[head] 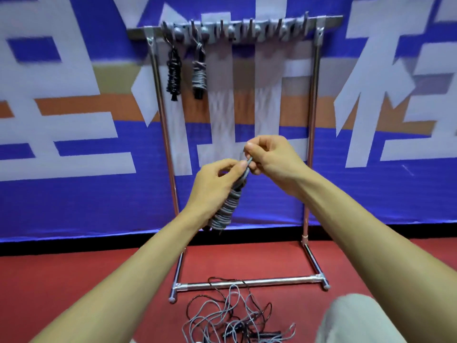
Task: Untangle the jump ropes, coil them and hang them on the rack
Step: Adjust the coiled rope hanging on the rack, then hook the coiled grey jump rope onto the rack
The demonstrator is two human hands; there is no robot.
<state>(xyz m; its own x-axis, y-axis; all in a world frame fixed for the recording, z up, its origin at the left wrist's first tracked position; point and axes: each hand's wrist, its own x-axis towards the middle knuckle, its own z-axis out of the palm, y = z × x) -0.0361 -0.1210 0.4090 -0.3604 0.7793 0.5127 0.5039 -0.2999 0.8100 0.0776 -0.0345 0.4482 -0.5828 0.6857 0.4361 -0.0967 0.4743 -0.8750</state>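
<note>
**Rack** [312, 115]: one, metal, freestanding on the red floor [74, 280] before a blue banner [74, 194]. The hooks along its top bar are too blurred to count.

**Hung, done:** two. One black bundle [173, 73] and one grey bundle [199, 75] hang on neighbouring hooks at the rack's left end, close but apart.

**In hand:** one coiled grey rope [226, 209], held in mid-air before the rack, well below the hooks. The left grip [215, 186] is clenched round its upper part. The right grip [272, 157] pinches the cord end at the top. Judged: wrapping is nearly finished, hanging not yet done.

**Left to do:** one tangle [232, 315] of grey and black cords on the floor, just in front of the rack's base bar. The rope count cannot be told, probably at least two. Each needs untangling, coiling and hanging.
</note>
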